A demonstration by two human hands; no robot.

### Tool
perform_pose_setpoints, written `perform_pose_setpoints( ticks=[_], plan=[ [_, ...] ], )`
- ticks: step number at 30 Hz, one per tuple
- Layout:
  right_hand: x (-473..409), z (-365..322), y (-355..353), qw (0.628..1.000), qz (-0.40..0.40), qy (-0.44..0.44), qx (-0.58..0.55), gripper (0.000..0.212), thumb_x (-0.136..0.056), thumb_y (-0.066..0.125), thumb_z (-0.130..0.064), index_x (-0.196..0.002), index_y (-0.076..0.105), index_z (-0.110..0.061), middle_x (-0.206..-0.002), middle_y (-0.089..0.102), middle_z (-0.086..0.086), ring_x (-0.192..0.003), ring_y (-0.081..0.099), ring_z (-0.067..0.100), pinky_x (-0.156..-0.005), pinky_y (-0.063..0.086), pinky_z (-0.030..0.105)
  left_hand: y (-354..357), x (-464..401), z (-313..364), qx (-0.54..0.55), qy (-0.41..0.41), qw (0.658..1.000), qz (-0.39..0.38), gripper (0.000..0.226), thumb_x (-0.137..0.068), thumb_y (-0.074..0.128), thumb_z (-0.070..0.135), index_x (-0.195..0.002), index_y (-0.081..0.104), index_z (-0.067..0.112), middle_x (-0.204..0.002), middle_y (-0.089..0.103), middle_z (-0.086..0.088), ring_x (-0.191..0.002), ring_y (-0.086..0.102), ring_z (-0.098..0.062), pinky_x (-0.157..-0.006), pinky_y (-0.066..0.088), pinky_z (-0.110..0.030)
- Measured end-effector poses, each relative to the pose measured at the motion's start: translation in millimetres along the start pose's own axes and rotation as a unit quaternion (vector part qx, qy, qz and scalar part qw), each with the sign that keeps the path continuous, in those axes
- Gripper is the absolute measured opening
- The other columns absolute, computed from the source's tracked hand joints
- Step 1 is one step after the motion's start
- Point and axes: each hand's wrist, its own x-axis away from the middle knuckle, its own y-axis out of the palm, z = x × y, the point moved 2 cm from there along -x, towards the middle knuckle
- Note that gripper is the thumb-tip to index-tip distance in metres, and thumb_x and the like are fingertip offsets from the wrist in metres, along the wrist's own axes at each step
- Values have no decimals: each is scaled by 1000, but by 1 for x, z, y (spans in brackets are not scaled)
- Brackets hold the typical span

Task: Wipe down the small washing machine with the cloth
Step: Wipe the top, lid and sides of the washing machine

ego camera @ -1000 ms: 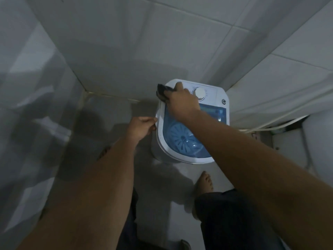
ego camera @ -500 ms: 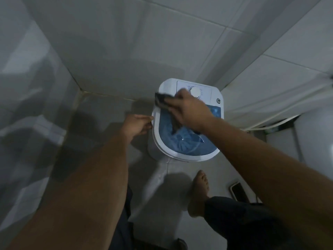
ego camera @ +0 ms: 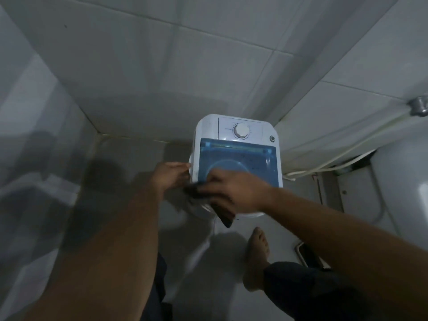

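Note:
A small white washing machine [ego camera: 206, 135] with a clear blue lid [ego camera: 236, 156] and a round white dial [ego camera: 240, 130] stands on the tiled floor in a corner. My right hand [ego camera: 236, 191] presses a dark cloth [ego camera: 208, 200] on the machine's near left rim; one end of the cloth hangs over the front edge. Against the machine's left side rests my left hand [ego camera: 171, 173], its fingertips touching the white casing and nothing held in it.
Tiled walls close in behind and to the left of the machine. White hoses [ego camera: 324, 167] run along the right wall to a metal fitting [ego camera: 418, 107]. A white toilet [ego camera: 403, 195] stands at the right. My bare foot [ego camera: 257, 256] and a phone [ego camera: 310, 254] are on the floor.
My right hand has dragged the cloth from the machine's far left corner down across the lid to the near left rim. The left hand has stayed at the machine's left side.

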Motion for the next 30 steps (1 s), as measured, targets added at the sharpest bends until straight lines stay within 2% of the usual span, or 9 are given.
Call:
perform_pose_setpoints(
  ticks=[4,7,10,13,17,20,22,25,30],
  plan=[
    [-25,66,-36,956,174,234,-23,46,-99,53,-40,-145,48,-33,-126,52,4,-107,59,27,-88,54,46,-1,-2,-1,-19,4,1000,4,17,-90,68,18,-104,73,9,-88,72,-10,-65,69,-12,-66,58,-23],
    [-46,83,-23,925,173,337,0,41,-100,52,-33,-140,54,-28,-127,48,10,-108,57,35,-86,54,47,-1,-3,-1,-24,9,1000,7,27,-88,71,22,-110,72,6,-94,72,-13,-72,68,-15,-79,57,-31],
    [-52,53,5,935,164,312,30,40,-99,53,-28,-139,55,-26,-126,49,13,-105,55,36,-81,56,47,-1,-3,-1,-23,2,1000,4,19,-89,70,21,-104,73,9,-84,73,-7,-66,68,-11,-77,55,-28],
    [-38,15,30,970,148,187,46,45,-93,61,-26,-138,58,-25,-121,55,17,-94,58,39,-70,55,46,-2,-6,-1,-22,0,1000,3,7,-91,66,15,-91,73,12,-70,73,-3,-61,67,-12,-65,56,-25],
    [-20,-7,26,995,45,69,53,42,-94,58,-33,-136,59,-29,-108,54,11,-84,61,32,-63,56,42,-5,-8,-1,-33,17,999,9,28,-86,72,15,-110,74,1,-100,73,-24,-79,67,-28,-75,57,-35],
    [-29,20,-1,983,98,146,48,43,-98,54,-36,-141,54,-33,-120,52,8,-95,62,31,-73,57,46,-2,-7,-3,-30,10,1000,0,29,-90,67,16,-115,71,1,-100,72,-20,-69,70,-18,-81,56,-35],
    [-37,45,-14,957,160,238,47,41,-99,52,-32,-140,56,-29,-123,51,10,-100,60,34,-76,57,48,-1,-6,-3,-27,3,1000,0,31,-90,69,22,-115,72,4,-101,73,-15,-80,70,-20,-93,55,-41],
    [-41,48,-3,938,154,310,23,39,-99,52,-28,-137,58,-25,-122,49,12,-101,60,36,-78,57,48,-1,-1,1,-18,-9,1000,-7,32,-89,71,25,-115,72,7,-102,73,-12,-88,69,-21,-98,54,-41],
    [-19,-2,26,983,85,158,38,35,-100,54,-27,-134,58,-26,-120,54,10,-97,58,33,-74,53,41,-3,0,2,-2,-8,1000,-17,21,-90,68,16,-108,73,6,-94,73,-14,-76,71,-22,-76,57,-33]
  ],
)
